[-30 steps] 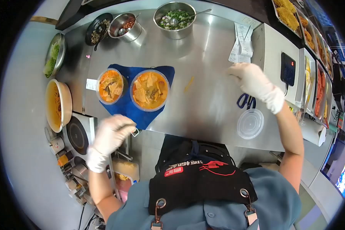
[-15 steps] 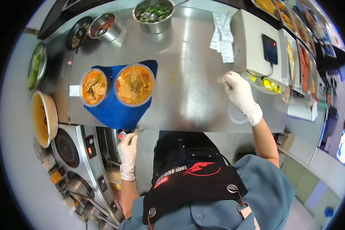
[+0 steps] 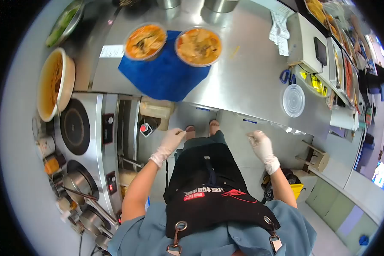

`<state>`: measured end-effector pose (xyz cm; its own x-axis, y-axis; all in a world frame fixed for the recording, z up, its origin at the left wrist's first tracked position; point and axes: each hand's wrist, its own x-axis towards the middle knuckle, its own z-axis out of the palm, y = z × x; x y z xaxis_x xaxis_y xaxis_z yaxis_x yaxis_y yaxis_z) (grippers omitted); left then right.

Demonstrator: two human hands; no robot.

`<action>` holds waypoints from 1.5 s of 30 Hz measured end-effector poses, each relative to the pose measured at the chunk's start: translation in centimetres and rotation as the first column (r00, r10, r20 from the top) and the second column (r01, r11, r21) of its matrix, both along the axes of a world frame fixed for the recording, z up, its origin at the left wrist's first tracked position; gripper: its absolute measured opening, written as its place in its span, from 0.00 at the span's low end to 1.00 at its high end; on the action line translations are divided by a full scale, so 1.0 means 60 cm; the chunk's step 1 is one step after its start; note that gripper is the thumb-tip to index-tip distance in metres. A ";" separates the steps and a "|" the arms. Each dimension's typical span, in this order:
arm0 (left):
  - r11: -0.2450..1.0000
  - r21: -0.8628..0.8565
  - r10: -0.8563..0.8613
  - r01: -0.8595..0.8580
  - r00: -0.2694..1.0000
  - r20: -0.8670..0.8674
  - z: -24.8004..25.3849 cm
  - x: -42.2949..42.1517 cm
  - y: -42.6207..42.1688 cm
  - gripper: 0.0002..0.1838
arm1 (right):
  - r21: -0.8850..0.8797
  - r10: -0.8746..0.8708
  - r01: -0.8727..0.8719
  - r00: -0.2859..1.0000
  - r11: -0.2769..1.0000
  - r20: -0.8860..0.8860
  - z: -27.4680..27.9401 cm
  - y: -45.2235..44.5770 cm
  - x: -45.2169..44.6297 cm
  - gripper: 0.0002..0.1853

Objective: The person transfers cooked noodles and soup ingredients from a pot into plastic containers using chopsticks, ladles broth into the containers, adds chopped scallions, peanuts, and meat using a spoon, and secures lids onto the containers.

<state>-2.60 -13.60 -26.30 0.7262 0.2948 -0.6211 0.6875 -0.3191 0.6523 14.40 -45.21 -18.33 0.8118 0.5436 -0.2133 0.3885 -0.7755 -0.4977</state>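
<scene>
My left hand (image 3: 173, 140), in a white glove, hangs below the counter edge with its fingers curled together and nothing visible in them. My right hand (image 3: 259, 144), also gloved, is in the air below the counter to the right, its fingers bent; whether they close on anything is too small to tell. Two round tubs of orange soup, a left tub (image 3: 145, 42) and a right tub (image 3: 199, 46), stand on a blue cloth (image 3: 166, 77) beyond both hands. A clear round lid (image 3: 293, 100) lies on the counter at the right.
Blue scissors (image 3: 287, 77) lie above the lid. Receipts (image 3: 280, 32) rest near a white box (image 3: 305, 42). At the left are a soup bowl (image 3: 68, 85), a bowl of greens (image 3: 64, 23), a hob (image 3: 75, 126) and pots (image 3: 76, 186). A bottle (image 3: 145, 129) stands below the counter.
The view has shifted, so the counter sits higher in the frame. My right hand has come from over the counter to below its edge. My left hand has moved nearer my body's middle.
</scene>
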 end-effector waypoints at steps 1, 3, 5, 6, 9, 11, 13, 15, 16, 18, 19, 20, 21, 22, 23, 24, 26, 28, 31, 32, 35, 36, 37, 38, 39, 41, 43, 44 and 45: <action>0.987 -0.106 0.125 -0.121 0.991 0.037 -0.048 -0.019 -0.007 0.15 | 0.006 0.094 -0.094 0.993 0.996 -0.077 -0.030 0.009 -0.016 0.06; 0.948 -0.213 0.257 -0.235 0.963 0.084 -0.085 -0.034 -0.011 0.15 | 0.012 0.269 -0.270 0.952 0.963 -0.149 -0.084 0.026 -0.042 0.08; 0.773 -0.387 0.525 -0.503 0.850 -0.055 -0.094 -0.055 -0.030 0.16 | -0.109 0.408 -0.432 0.893 0.895 -0.189 -0.112 0.047 -0.063 0.09; 0.799 -0.338 0.531 -0.497 0.847 0.008 -0.113 -0.071 -0.038 0.15 | -0.123 0.483 -0.508 0.856 0.853 -0.187 -0.121 0.054 -0.071 0.09; 0.741 -0.326 0.632 -0.587 0.774 0.043 -0.153 -0.124 -0.074 0.15 | -0.117 0.575 -0.591 0.805 0.798 -0.145 -0.095 0.098 -0.077 0.09; 0.713 -0.314 0.674 -0.626 0.736 0.063 -0.179 -0.156 -0.095 0.15 | -0.076 0.586 -0.596 0.802 0.800 -0.117 -0.081 0.109 -0.083 0.09; 0.679 -0.311 0.716 -0.665 0.693 0.083 -0.188 -0.180 -0.117 0.15 | 0.055 0.584 -0.582 0.811 0.812 -0.034 -0.066 0.106 -0.079 0.09; 0.703 -0.272 0.682 -0.657 0.731 -0.002 -0.191 -0.184 -0.126 0.15 | 0.069 0.565 -0.573 0.819 0.817 0.099 -0.053 0.095 -0.055 0.09; 0.723 -0.284 0.657 -0.629 0.754 0.001 -0.177 -0.178 -0.125 0.15 | 0.072 0.528 -0.552 0.823 0.831 0.210 -0.043 0.077 -0.041 0.08; 0.764 -0.284 0.605 -0.579 0.796 0.007 -0.127 -0.160 -0.112 0.15 | 0.035 0.244 -0.268 0.917 0.963 0.317 -0.019 0.045 0.007 0.05; 0.786 -0.300 0.570 -0.541 0.822 0.012 -0.111 -0.148 -0.109 0.15 | 0.155 0.081 -0.164 0.896 0.974 0.438 -0.012 0.021 0.040 0.05; 0.765 -0.319 0.603 -0.560 0.796 0.049 -0.096 -0.139 -0.106 0.15 | 0.137 -0.030 -0.058 0.825 0.989 0.564 0.002 -0.004 0.072 0.07; 0.739 -0.338 0.640 -0.582 0.764 0.085 -0.082 -0.129 -0.108 0.14 | 0.170 -0.142 0.048 0.786 0.984 0.602 -0.010 -0.042 0.106 0.09; 0.750 -0.347 0.624 -0.562 0.777 0.090 -0.070 -0.117 -0.116 0.14 | 0.115 -0.166 0.119 0.716 0.986 0.678 0.004 -0.066 0.128 0.12; 0.752 -0.366 0.617 -0.548 0.781 0.098 -0.060 -0.108 -0.122 0.14 | 0.002 -0.119 0.174 0.664 0.985 0.738 -0.002 -0.094 0.155 0.15; 0.753 -0.381 0.613 -0.536 0.783 0.109 -0.049 -0.100 -0.127 0.13 | -0.072 -0.066 0.182 0.656 0.981 0.752 -0.011 -0.121 0.171 0.14; 0.774 -0.411 0.566 -0.482 0.818 0.106 -0.035 -0.082 -0.151 0.13 | -0.131 -0.017 0.186 0.631 0.974 0.775 -0.037 -0.149 0.203 0.13; 0.782 -0.466 0.502 -0.414 0.862 0.077 -0.022 -0.057 -0.184 0.12 | -0.378 0.142 0.146 0.759 0.914 0.635 -0.059 -0.168 0.221 0.11; 0.788 -0.479 0.462 -0.386 0.886 0.047 -0.015 -0.006 -0.237 0.11 | -0.223 0.051 0.122 0.767 0.967 0.640 -0.065 -0.183 0.226 0.06; 0.802 -0.510 0.422 -0.312 0.899 0.113 -0.012 0.018 -0.253 0.14 | -0.221 0.044 0.129 0.766 0.967 0.641 -0.056 -0.184 0.226 0.06; 0.819 -0.559 0.306 -0.131 0.923 0.232 0.011 0.131 -0.314 0.12 | -0.191 0.017 0.138 0.767 0.972 0.642 -0.043 -0.189 0.228 0.03; 0.780 -0.620 0.311 -0.091 0.915 0.258 0.041 0.179 -0.343 0.11 | -0.146 -0.006 0.122 0.787 0.982 0.616 -0.047 -0.192 0.232 0.03; 0.746 -0.664 0.293 -0.052 0.921 0.257 0.047 0.226 -0.368 0.12 | -0.103 -0.027 0.108 0.808 0.989 0.588 -0.053 -0.197 0.235 0.02; 0.709 -0.705 0.275 -0.015 0.927 0.256 0.047 0.271 -0.394 0.12 | -0.030 -0.101 0.139 0.836 0.990 0.539 -0.060 -0.200 0.239 0.01; 0.684 -0.728 0.312 -0.051 0.922 0.229 0.050 0.312 -0.425 0.13 | -0.027 -0.107 0.145 0.833 0.989 0.542 -0.061 -0.202 0.238 0.01; 0.659 -0.748 0.343 -0.075 0.915 0.211 0.048 0.388 -0.478 0.14 | 0.145 -0.227 0.186 0.908 0.972 0.353 -0.055 -0.204 0.245 0.02; 0.560 -0.781 0.517 -0.275 0.853 0.071 0.038 0.447 -0.524 0.16 | 0.200 -0.275 0.224 0.919 0.954 0.283 -0.055 -0.208 0.253 0.05; 0.560 -0.784 0.511 -0.268 0.856 0.073 0.033 0.465 -0.538 0.16 | 0.215 -0.286 0.232 0.919 0.949 0.272 -0.056 -0.209 0.256 0.05; 0.562 -0.783 0.521 -0.267 0.849 0.085 0.026 0.476 -0.548 0.16 | 0.231 -0.295 0.238 0.921 0.943 0.254 -0.057 -0.212 0.257 0.04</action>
